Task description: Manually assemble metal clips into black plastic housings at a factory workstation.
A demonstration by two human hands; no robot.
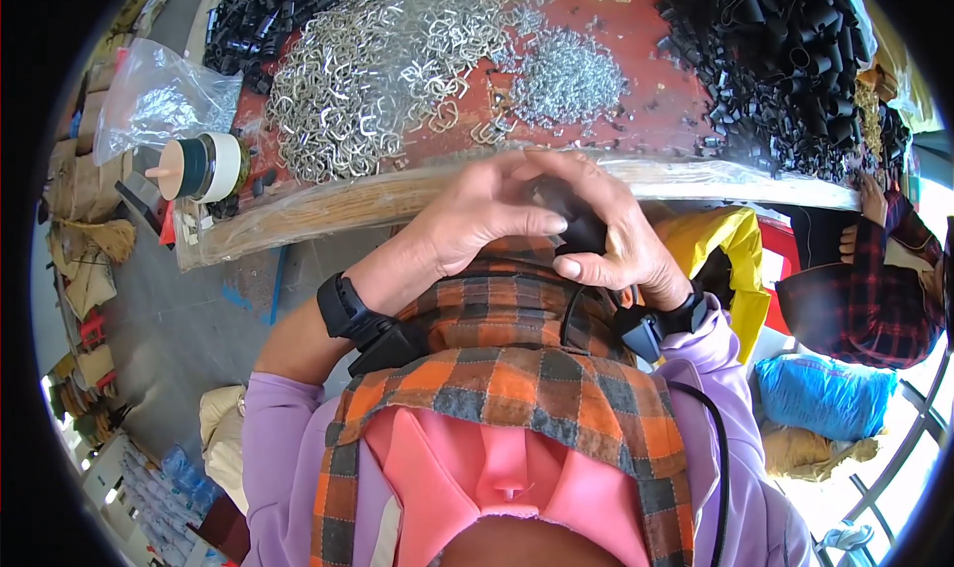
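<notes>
Both my hands are raised close together at the table's near edge, above my checked apron (497, 309). Between them is a dark, smooth, curved part (586, 231), partly covered by fingers. My right hand (621, 229) wraps round it, thumb along its near side. My left hand (487, 209) reaches to it from the other side, with thumb and fingers curled at its upper end. Its full shape is hidden. Just beyond my hands lie a heap of bent silvery metal hooks (348, 80) and a mound of small shiny metal pieces (566, 75).
The red tabletop (656, 110) has a wooden, plastic-wrapped edge (328, 209). Black parts are piled at the right (795, 60) and far left (263, 20). A jar (224, 167) and a clear bag (164, 100) sit at the left corner. A co-worker (874, 279) is at the right, beside a yellow sack (730, 234).
</notes>
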